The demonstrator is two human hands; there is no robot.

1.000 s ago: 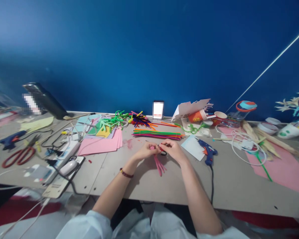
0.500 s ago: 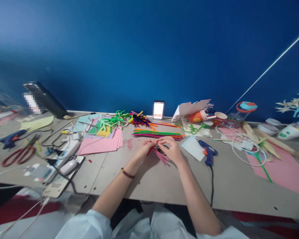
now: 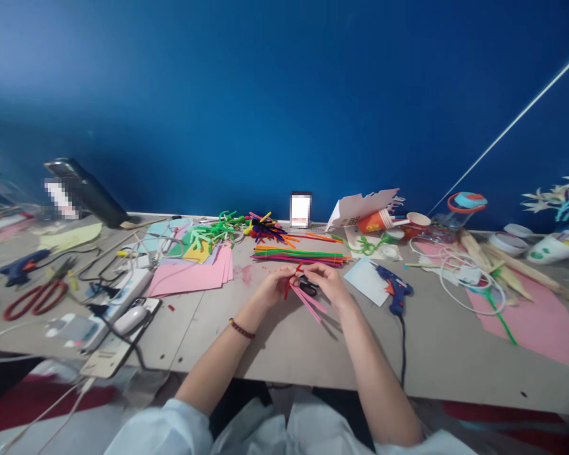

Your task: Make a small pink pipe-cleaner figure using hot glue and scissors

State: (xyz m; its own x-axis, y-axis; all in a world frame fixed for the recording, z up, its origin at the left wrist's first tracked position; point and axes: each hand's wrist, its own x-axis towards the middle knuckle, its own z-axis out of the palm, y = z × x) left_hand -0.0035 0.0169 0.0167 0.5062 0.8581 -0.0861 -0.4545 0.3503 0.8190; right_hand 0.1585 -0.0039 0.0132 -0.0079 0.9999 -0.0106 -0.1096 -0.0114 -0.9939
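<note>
My left hand is closed on a red pipe cleaner, which is bent around several pink pipe cleaners. The pink stems fan out below my fingers towards the lower right. Curled in from the other side, my right hand has its fingertips together at the upper end of the red pipe cleaner. Between the hands, a small black-handled tool, perhaps scissors, is partly covered by the stems. Just beyond my hands lies a bundle of green, orange and purple pipe cleaners.
Blue glue guns lie right and far left, near red-handled scissors. Pink paper and a power strip are on the left. A phone leans against the blue wall. Paper cups and coiled white cable sit right.
My hands have moved slightly apart, the right one drawing back a little. More of the pink stems and the black-handled tool shows between them.
</note>
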